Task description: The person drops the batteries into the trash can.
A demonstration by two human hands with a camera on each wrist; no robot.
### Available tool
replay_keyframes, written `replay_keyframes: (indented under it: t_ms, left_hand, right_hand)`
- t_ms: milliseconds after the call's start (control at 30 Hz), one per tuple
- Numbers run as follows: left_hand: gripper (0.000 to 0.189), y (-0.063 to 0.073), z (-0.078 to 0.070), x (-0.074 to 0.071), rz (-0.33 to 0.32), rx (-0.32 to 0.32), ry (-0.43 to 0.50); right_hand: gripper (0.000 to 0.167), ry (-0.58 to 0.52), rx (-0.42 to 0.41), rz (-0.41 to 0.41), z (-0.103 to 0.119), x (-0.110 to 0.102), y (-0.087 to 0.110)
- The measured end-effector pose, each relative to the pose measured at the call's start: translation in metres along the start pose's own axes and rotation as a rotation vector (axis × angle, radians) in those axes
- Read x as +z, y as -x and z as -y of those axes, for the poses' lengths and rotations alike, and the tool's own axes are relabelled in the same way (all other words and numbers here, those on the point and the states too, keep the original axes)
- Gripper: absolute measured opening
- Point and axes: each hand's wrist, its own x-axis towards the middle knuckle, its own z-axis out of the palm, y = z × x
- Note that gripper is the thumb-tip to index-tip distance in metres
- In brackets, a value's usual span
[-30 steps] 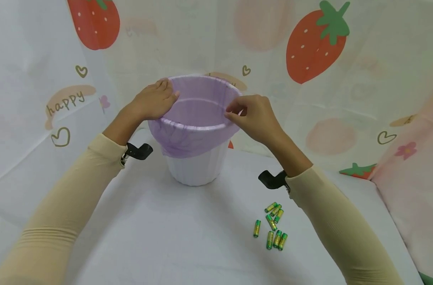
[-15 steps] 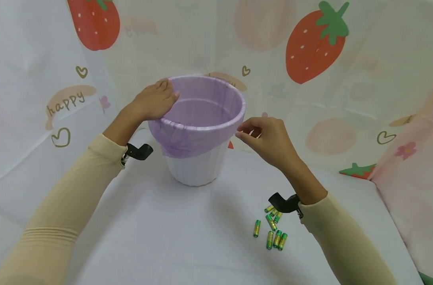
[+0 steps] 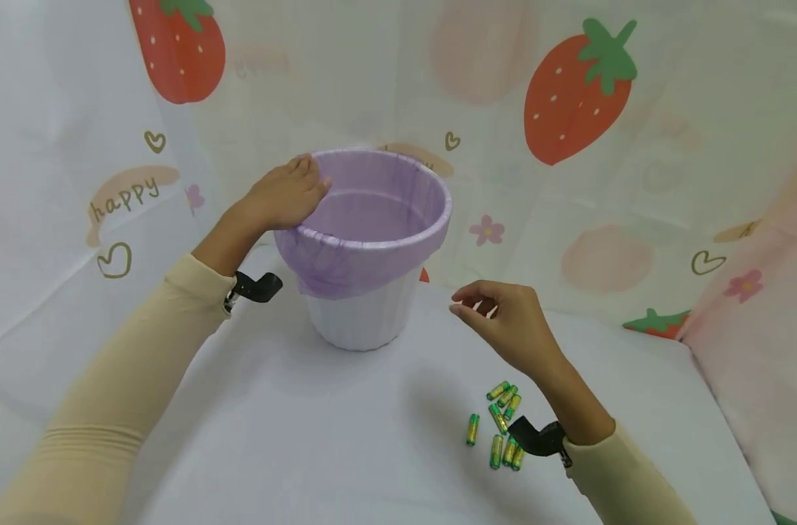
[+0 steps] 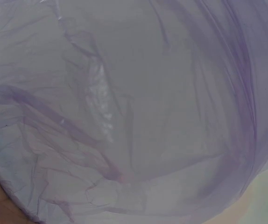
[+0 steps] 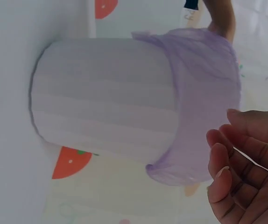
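Note:
A white trash can point(image 3: 362, 324) stands upright on the white-covered table, lined with a thin purple trash bag point(image 3: 365, 266) folded down over its rim. My left hand point(image 3: 286, 195) holds the can's left rim through the bag, thumb toward the inside; part of its fingers is hidden. The left wrist view is filled by the crinkled bag. My right hand point(image 3: 506, 324) is in the air to the right of the can, apart from it. Its fingers point(image 5: 218, 161) are loosely bent with nothing between them. Several green and yellow batteries point(image 3: 496, 419) lie below it.
A white cloth covers the table point(image 3: 345, 437). Behind it hangs a backdrop point(image 3: 385, 80) printed with strawberries, hearts and flowers, close behind the can. A pinkish cloth side point(image 3: 766, 350) bounds the table at right. Black wrist cameras point(image 3: 536, 437) stick out from both sleeves.
My right hand has come off the can's right rim and moved down and to the right, toward the batteries. The left hand stays on the rim. The head view has tilted slightly up.

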Motion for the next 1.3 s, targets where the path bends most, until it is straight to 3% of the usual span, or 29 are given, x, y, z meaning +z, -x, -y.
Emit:
replay_keyframes:
  t_ms: [1067, 1300]
  left_hand:
    - [0.069, -0.003, 0.002, 0.002, -0.013, 0.010, -0.035]
    - [0.069, -0.002, 0.000, 0.001, 0.000, 0.002, -0.024]
  right_hand:
    - [0.009, -0.120, 0.195, 0.050, -0.046, 0.049, 0.104]
    - [0.010, -0.139, 0.253, 0.023, -0.059, 0.058, 0.123]
